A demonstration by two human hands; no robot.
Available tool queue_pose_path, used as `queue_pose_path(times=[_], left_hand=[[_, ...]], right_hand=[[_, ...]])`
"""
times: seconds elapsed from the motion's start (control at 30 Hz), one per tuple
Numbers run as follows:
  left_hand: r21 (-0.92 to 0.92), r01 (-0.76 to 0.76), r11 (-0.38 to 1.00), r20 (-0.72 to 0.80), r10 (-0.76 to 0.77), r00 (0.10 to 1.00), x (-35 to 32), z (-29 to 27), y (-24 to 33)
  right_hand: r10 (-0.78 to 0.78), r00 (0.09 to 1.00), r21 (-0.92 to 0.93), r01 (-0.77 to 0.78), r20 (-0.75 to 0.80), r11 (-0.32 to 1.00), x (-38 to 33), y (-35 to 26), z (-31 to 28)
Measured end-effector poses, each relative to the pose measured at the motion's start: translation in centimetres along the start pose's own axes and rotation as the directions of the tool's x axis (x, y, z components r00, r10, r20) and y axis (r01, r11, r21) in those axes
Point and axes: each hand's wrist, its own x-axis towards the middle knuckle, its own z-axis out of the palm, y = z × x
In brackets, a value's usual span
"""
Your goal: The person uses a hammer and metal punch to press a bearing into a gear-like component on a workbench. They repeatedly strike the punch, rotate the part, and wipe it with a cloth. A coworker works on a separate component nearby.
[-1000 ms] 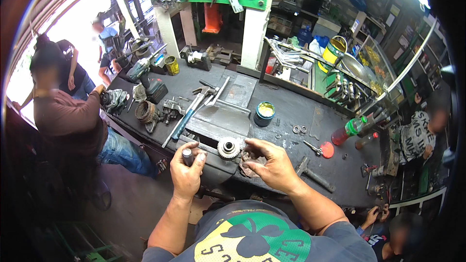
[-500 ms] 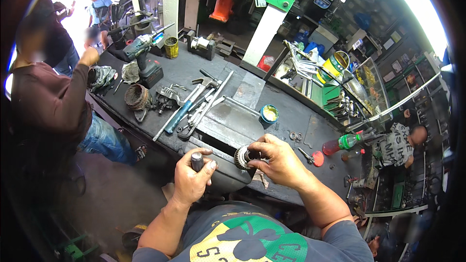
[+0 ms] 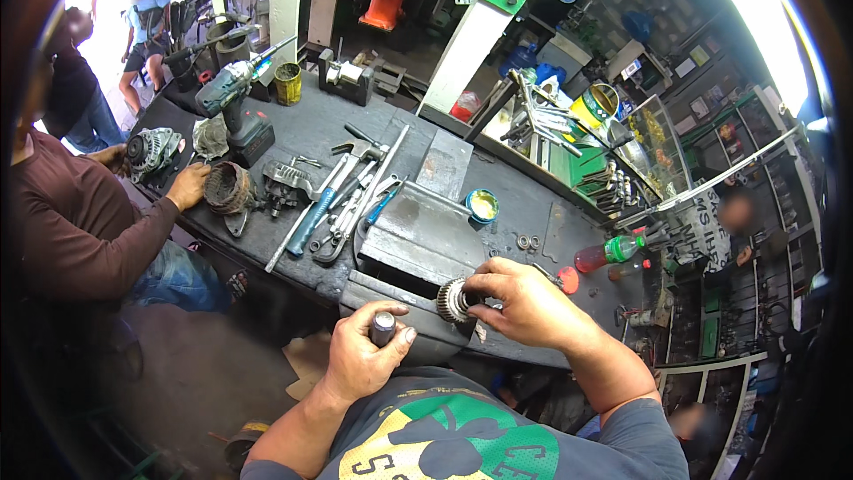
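Note:
My left hand [image 3: 362,357] is closed around a dark cylindrical piece [image 3: 383,327] with a pale round end facing up. The rest of that piece is hidden in the fist. Between thumb and fingers, my right hand [image 3: 511,298] pinches a toothed metal gear [image 3: 452,300], held over the near corner of a large bench vise [image 3: 418,242]. The vise has a dark gap between its jaws. Both hands are in front of my body, a short way apart. Dark grime marks my fingers.
On the bench lie a hammer [image 3: 342,180], several wrenches, a cordless impact wrench [image 3: 233,107] and a copper-wound stator [image 3: 229,188]. Right of the vise stand an open grease tub [image 3: 482,205] and a bottle of red liquid [image 3: 609,253]. A co-worker [image 3: 89,222] stands at the left.
The view has shifted, and both my hands sit slightly lower, still holding the same pieces. At the left, the co-worker's raised hand has come down to the bench beside the stator.

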Motion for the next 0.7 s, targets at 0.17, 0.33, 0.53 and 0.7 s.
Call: queue_pose_path(times=[0.17, 0.33, 0.53, 0.7], left_hand=[[0.023, 0.001, 1.0, 0.029, -0.002, 1.0, 0.0, -0.3, 0.0], [0.046, -0.006, 0.999, 0.041, 0.004, 0.999, 0.1, -0.6, 0.0], [0.003, 0.02, 1.0, 0.038, -0.021, 0.999, 0.2, -0.3, 0.0], [-0.004, 0.056, 0.998, -0.017, -0.056, 0.998, 0.0, 0.2, 0.2]], right_hand=[[0.082, 0.995, -0.036, -0.085, -0.059, 0.996, -0.1, -1.3, 1.0], [0.086, 0.994, -0.028, -0.088, -0.062, 0.996, 0.1, -1.1, 1.4], [0.051, 0.996, 0.018, -0.049, -0.079, 0.999, -0.5, -0.1, 1.7], [0.049, 0.98, 0.223, -0.005, -0.193, 0.975, -2.8, 1.4, 0.5]])
